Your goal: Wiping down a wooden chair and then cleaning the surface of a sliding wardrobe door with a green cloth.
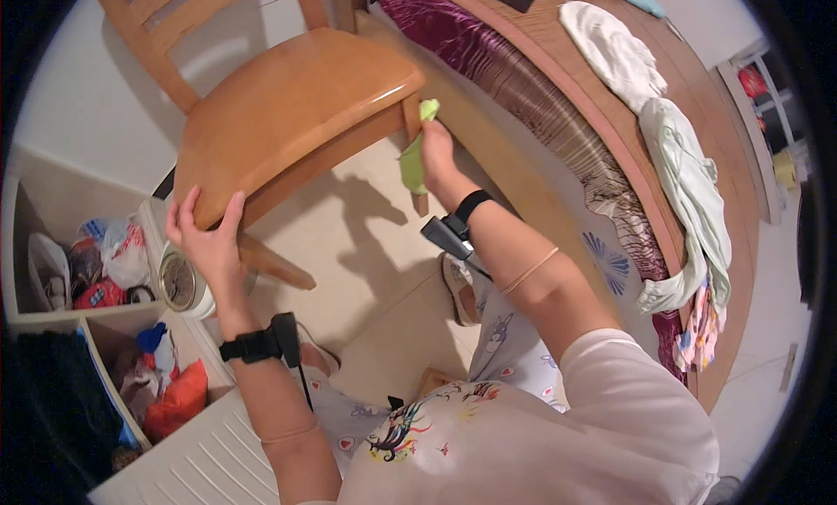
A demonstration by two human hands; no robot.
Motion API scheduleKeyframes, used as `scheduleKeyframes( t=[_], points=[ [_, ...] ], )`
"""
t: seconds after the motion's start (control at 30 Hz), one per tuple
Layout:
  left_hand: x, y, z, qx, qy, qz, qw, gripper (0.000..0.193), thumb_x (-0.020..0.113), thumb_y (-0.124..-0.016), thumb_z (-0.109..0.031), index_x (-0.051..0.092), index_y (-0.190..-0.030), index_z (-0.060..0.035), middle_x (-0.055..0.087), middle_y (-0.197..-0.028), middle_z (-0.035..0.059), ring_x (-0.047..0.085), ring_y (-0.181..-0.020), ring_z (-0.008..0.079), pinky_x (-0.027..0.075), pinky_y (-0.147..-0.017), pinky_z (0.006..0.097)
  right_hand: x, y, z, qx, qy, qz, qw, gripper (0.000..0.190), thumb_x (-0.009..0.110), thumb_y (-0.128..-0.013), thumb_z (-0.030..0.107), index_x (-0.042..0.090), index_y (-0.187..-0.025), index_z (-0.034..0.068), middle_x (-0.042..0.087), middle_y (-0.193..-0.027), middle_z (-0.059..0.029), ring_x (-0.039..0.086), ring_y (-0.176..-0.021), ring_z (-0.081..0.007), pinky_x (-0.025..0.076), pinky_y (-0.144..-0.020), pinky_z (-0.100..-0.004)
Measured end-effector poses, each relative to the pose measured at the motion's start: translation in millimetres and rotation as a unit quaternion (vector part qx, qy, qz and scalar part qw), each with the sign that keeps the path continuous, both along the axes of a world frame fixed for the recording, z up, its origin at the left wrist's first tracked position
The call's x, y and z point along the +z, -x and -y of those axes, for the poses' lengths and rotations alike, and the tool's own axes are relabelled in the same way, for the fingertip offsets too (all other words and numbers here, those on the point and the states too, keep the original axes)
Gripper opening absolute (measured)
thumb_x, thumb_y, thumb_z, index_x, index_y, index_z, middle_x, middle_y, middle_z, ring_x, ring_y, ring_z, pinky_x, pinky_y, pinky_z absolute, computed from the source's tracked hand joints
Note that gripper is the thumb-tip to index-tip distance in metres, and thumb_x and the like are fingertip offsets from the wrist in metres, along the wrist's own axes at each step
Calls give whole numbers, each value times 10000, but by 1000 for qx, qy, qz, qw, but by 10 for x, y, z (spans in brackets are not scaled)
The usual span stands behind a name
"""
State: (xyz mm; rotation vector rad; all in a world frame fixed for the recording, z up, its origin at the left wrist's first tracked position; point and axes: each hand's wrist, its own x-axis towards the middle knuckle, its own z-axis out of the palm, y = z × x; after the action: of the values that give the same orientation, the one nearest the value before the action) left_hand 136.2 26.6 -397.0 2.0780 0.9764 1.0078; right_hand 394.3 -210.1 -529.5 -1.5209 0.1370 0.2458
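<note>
A wooden chair [294, 93] with a slatted back and a smooth seat stands before me. My left hand [210, 240] grips the seat's near left corner, thumb and fingertips spread over the edge. At the right front leg [410, 116] is my right hand [439, 153], holding a lime-green cloth [412, 168] against that leg. Part of the cloth hangs below the fingers, and a bit sticks out above them. The palm side of my right hand is hidden. Below the seat corner, the left front leg [274, 263] slants down to the floor.
On the right, a bed [497, 67] with a patterned cover and a mat [706, 145] bears white clothing [611, 53] and pale green clothing [683, 178]. A drawer unit [46, 316] with bags and cloth stands left. Beside it is a lidded jar [180, 282]. Tiled floor [392, 309] lies below.
</note>
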Motion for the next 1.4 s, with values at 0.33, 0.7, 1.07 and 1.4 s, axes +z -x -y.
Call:
scheduleKeyframes(
  t=[0.33, 0.7, 1.07, 1.4],
  points=[
    [39, 17, 2, 17, -23, -26, 999, 673, 924, -750, -285, 627, -1317, -76, 321, -1510, 129, 426, -1366, 302, 400, -1136, 418, 506, 113, -74, 48, -23, 82, 995, 337, 422, -1035, 263, 589, -1246, 60, 608, -1136, -79, 553, -1046, -201, 428, -973, -369],
    [47, 44, 49, 10, 19, 1, 1000, 658, 921, -756, -263, 625, -1312, -73, 304, -1519, 138, 411, -1376, 300, 393, -1139, 424, 695, 160, -63, 33, -105, 51, 993, 291, 451, -1021, 240, 614, -1174, 53, 603, -1027, -61, 558, -937, -179, 453, -873, -364],
    [-147, 224, -1, 16, -72, -70, 995, 736, 932, -724, -357, 606, -1322, -79, 334, -1503, 173, 375, -1390, 341, 331, -1168, 466, 361, 14, 138, 66, -1, 26, 998, 315, 485, -1032, 281, 600, -1236, 70, 597, -1103, -86, 562, -975, -220, 481, -887, -417],
    [-568, 760, 451, 5, -37, 27, 999, 911, 970, -607, -414, 547, -1354, -110, 296, -1485, 220, 332, -1407, 431, 372, -1151, 510, 655, 349, 480, 81, -217, -132, 964, 437, 355, -1109, 267, 454, -1468, 38, 501, -1497, -139, 489, -1373, -308, 400, -1166, -492]
  ],
)
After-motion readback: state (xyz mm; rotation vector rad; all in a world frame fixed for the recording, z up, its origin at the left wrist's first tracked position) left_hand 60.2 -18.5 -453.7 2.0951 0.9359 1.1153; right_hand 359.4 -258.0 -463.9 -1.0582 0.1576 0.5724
